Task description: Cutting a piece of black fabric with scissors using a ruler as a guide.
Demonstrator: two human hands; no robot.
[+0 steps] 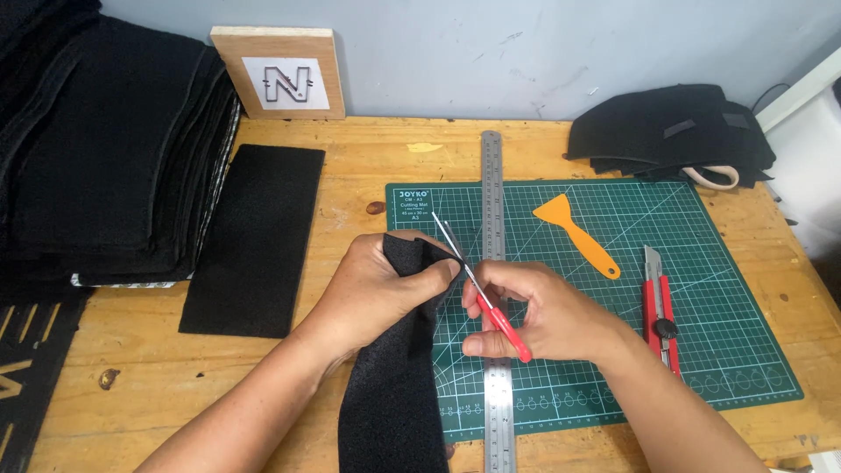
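Here, left hand [385, 293] fingers gripping black felt strip [392, 385] edge, right hand [534, 315] fingers closed on red-handled scissors [482, 293]

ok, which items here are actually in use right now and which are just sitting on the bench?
In use:
- left hand gripping the black felt strip
- right hand working the red-handled scissors at the strip's top edge

Lying about:
- steel ruler
- green cutting mat
- orange scraper
- red utility knife
- flat black felt piece
- stacks of black felt
- wooden letter block
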